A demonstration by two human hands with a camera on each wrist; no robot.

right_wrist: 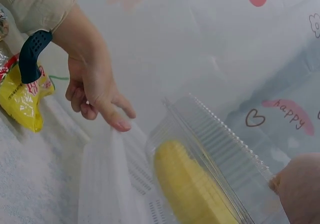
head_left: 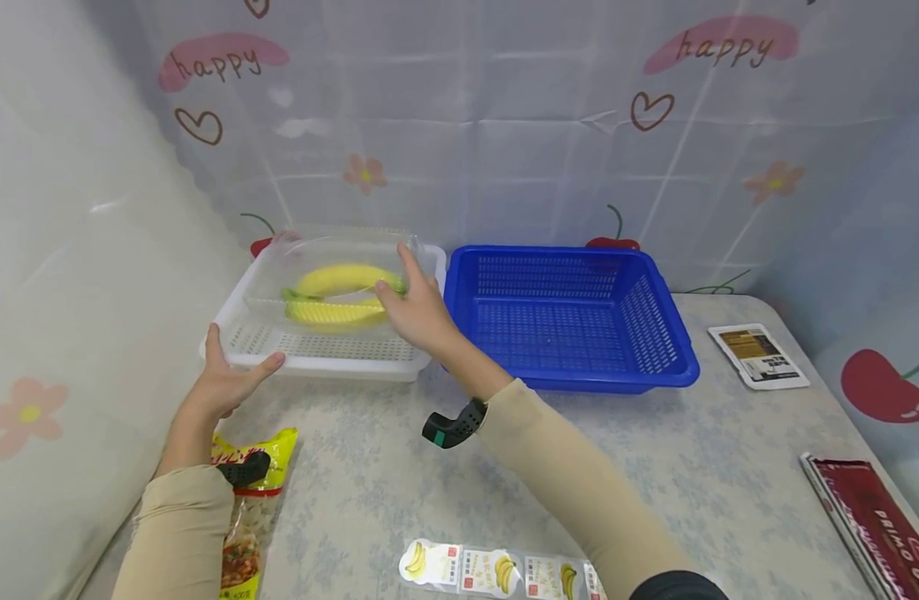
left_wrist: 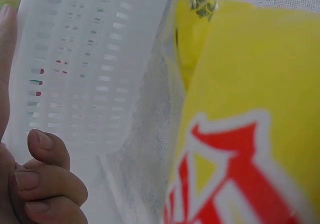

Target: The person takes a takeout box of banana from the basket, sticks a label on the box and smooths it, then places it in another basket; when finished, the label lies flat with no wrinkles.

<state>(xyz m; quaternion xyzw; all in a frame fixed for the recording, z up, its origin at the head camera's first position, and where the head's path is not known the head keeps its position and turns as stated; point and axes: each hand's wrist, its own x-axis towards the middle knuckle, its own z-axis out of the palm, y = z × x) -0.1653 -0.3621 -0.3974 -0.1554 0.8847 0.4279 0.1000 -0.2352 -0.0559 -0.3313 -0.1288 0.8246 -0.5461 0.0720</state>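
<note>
Currently | left hand [head_left: 225, 382]: thumb and forefinger spread at white basket [head_left: 339, 365]'s lower-left corner, cannot tell if gripping | right hand [head_left: 420, 310]: pinching clear box [head_left: 332, 295]'s right end | box: left of frame centre, over white basket, yellow fruit [head_left: 342, 277] within | blue basket [head_left: 579, 384]: centre-right

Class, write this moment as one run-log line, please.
Left hand: touches white basket rim | Right hand: holds clear container | Inside container: yellow produce | Blue basket: beside white basket
</note>
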